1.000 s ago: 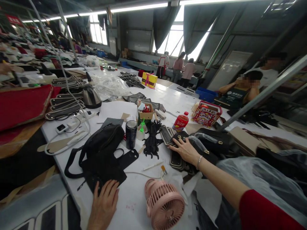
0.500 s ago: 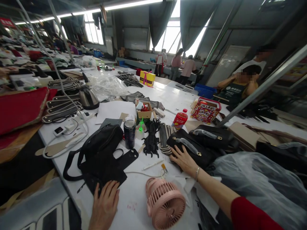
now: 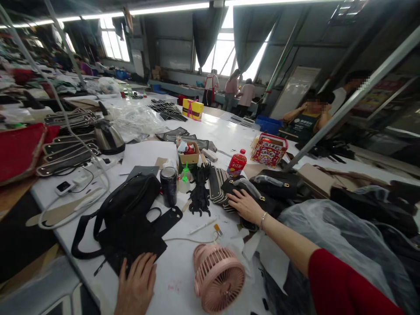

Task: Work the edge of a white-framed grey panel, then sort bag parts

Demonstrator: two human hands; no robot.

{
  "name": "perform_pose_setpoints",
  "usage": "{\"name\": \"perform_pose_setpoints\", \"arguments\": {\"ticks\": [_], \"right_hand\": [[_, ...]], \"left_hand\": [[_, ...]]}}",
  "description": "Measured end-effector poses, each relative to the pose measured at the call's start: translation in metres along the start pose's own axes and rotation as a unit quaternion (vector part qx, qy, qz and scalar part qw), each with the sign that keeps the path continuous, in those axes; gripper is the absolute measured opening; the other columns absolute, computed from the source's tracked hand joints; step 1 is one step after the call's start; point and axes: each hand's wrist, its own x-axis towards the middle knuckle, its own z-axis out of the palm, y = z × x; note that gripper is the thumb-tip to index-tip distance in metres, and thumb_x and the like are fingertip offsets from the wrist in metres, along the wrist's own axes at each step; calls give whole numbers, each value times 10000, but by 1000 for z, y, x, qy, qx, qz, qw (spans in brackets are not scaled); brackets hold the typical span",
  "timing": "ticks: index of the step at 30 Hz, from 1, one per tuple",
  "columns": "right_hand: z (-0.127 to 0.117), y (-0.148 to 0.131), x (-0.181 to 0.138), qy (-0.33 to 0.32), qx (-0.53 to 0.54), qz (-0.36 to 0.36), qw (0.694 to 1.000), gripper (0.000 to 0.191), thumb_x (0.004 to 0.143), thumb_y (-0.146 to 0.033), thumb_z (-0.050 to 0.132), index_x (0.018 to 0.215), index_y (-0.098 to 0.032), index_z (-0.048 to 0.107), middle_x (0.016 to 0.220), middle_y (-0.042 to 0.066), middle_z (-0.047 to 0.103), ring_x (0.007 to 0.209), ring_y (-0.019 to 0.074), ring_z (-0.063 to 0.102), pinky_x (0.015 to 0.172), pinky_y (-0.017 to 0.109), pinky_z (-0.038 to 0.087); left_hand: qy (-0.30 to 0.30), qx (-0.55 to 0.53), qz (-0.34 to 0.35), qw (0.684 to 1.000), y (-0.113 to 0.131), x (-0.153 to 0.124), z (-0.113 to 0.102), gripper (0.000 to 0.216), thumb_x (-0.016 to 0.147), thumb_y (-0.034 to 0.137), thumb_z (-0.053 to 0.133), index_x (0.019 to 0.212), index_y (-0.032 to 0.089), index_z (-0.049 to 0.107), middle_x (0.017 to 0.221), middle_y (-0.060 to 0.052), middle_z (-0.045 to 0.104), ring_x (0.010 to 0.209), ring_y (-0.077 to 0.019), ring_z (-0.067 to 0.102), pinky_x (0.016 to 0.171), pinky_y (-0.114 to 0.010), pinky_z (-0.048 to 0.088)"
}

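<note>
The right hand [image 3: 244, 204] lay open, palm down, on a black handbag [image 3: 262, 199] right of centre on the tabletop [image 3: 183, 271]. The left hand [image 3: 136, 286] pressed flat on black cut leather [image 3: 131, 240], near edge. A grip was apparently not taken; steadying the bag before lifting seemed advisable.

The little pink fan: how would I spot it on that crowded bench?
Start at the long white worktable and follow its near edge between the person's hands. The round pink plastic desk fan sits there, grille up; nearly everything beside it is black leather.
</note>
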Motion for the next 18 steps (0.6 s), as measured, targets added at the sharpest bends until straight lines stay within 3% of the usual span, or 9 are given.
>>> {"name": "perform_pose_setpoints", "arguments": {"ticks": [5, 11, 14, 18], "right_hand": [[26, -30, -46, -24, 31, -74, 996, 530, 847, -232, 580, 1369, -221, 493, 1517, 56, 422, 1431, 251, 281, 1170, 480, 202], [45, -54, -113, -35, 8, -36, 999, 311, 805, -155, 594, 1086, -58, 683, 1278, 193, 622, 1346, 296, 405, 1197, 489, 148], [51, -64, -115, -29, -12, 0, 1000, 231, 828, -63, 523, 937, -62, 727, 992, 169, 714, 1107, 277, 578, 1197, 455, 169], [49, -75, -103, -4, -4, 37, 999, 276, 809, -2, 488, 772, -142, 722, 769, 96, 692, 888, 239, 615, 1177, 437, 222]], "left_hand": [[7, -5, -2, 1000, 2, 4, -2, 276, 869, 233, 533, 1100, 138, 652, 1045, -115, 721, 993, -287, 626, 1136, -576, 173], [-1, -40, -34, 999, 5, 5, -4, 276, 879, 242, 537, 1105, 141, 660, 1057, -123, 721, 997, -306, 633, 1116, -592, 204], [-16, -131, -96, 987, 8, 8, -9, 269, 867, 239, 561, 1083, 138, 685, 1065, -146, 723, 1011, -343, 633, 1104, -641, 169], [-42, -267, -190, 944, 14, 14, -18, 269, 866, 242, 568, 1082, 147, 696, 1117, -164, 711, 1105, -361, 609, 1133, -651, 55]]}}
